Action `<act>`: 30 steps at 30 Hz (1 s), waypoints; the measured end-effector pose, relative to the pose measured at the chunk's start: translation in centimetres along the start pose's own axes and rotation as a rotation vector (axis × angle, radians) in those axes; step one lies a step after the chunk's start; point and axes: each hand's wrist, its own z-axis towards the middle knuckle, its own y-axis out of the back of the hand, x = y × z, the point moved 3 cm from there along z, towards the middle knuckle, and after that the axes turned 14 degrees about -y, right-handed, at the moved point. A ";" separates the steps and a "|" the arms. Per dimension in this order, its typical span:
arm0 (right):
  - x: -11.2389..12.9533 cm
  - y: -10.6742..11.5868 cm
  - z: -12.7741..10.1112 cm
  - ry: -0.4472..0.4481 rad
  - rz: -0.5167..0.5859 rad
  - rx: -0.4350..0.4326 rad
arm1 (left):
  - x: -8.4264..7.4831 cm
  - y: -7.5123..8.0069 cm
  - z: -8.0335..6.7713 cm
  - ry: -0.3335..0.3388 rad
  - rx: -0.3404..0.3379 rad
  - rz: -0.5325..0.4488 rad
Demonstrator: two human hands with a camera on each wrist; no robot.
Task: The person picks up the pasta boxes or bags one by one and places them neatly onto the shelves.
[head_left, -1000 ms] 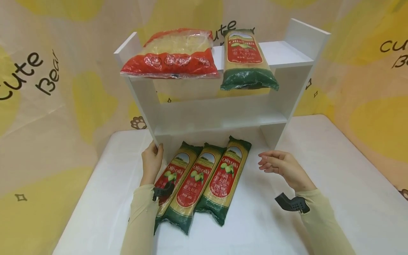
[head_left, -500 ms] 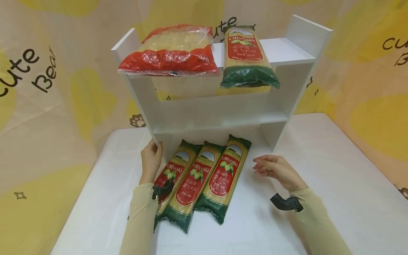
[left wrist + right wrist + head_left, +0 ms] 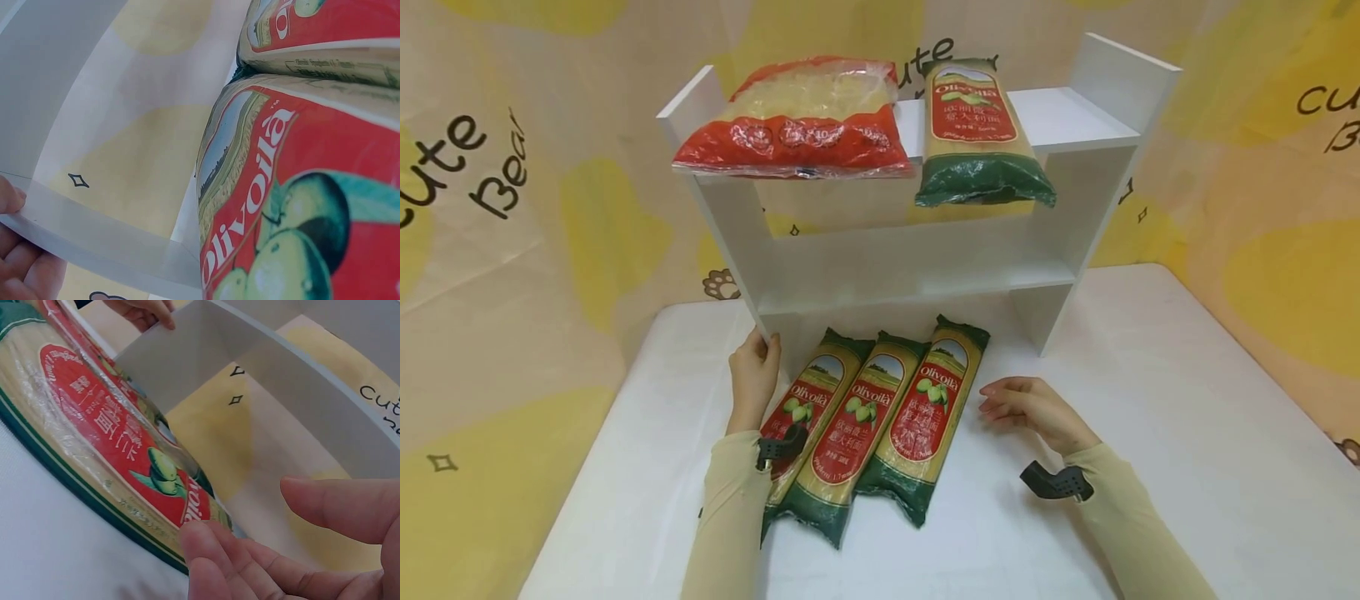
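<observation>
My left hand [image 3: 752, 377] grips the lower left edge of a white shelf [image 3: 917, 271], thumb on one side and fingers on the other in the left wrist view. Three green-ended spaghetti packs lie slanted side by side on the table: a left pack [image 3: 814, 398], partly hidden by my left wrist, a middle pack [image 3: 855, 421] and a right pack [image 3: 928, 408]. Just right of the right pack, my right hand [image 3: 1037, 410] hovers with loosely bent fingers, holding nothing. In the right wrist view, its thumb and fingers [image 3: 206, 547] stand apart near that pack [image 3: 100, 425].
On the shelf's top board lie a red bag of pale pasta [image 3: 797, 121] and another spaghetti pack [image 3: 977, 125], whose green end overhangs the front. A white-covered table [image 3: 1187, 400] carries everything. Behind hangs a yellow patterned cloth [image 3: 602, 233].
My right hand has moved left and slightly down, closer to the right spaghetti pack. The left hand stays on the shelf edge. The view has shifted slightly; the packs lie as before.
</observation>
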 end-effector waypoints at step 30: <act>-1.5 -1.8 1.4 -0.058 0.061 0.080 | 0.2 0.0 0.0 -0.012 -0.007 -0.005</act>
